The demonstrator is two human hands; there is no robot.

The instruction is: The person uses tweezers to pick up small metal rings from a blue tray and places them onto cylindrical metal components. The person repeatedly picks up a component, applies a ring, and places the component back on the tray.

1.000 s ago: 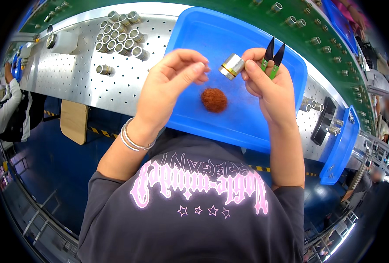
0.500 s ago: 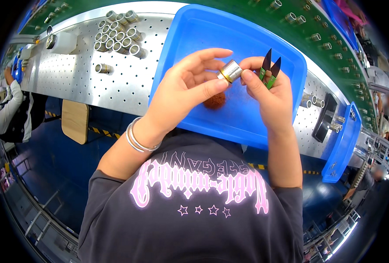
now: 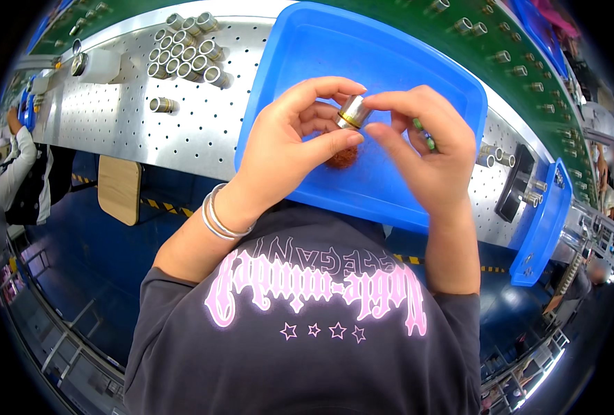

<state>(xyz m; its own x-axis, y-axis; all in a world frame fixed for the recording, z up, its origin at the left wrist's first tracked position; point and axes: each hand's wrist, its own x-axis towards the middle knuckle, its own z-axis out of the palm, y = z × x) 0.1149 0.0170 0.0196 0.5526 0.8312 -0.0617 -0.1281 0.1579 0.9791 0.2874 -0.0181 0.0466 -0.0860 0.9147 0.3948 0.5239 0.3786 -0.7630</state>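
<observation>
Comparing with a second ago, I see my left hand [image 3: 293,142] has closed in to pinch the small metal cylinder [image 3: 354,111] together with my right hand [image 3: 428,149], which keeps green-handled pliers [image 3: 423,133] tucked in, above the blue tray [image 3: 383,62].

Blue tray [image 3: 397,62], silver-and-brass cylinder [image 3: 353,111]

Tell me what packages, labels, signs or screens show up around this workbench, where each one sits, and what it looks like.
No packages, signs or screens show.
Printed lettering: across the person's dark shirt, lower middle; pink ornate script over pale letters, with a row of small stars beneath.
Striped tape: along the blue floor under the bench edge; yellow and black.
Blue tray: on the perforated metal bench, behind both hands; plain and unlabelled.
</observation>
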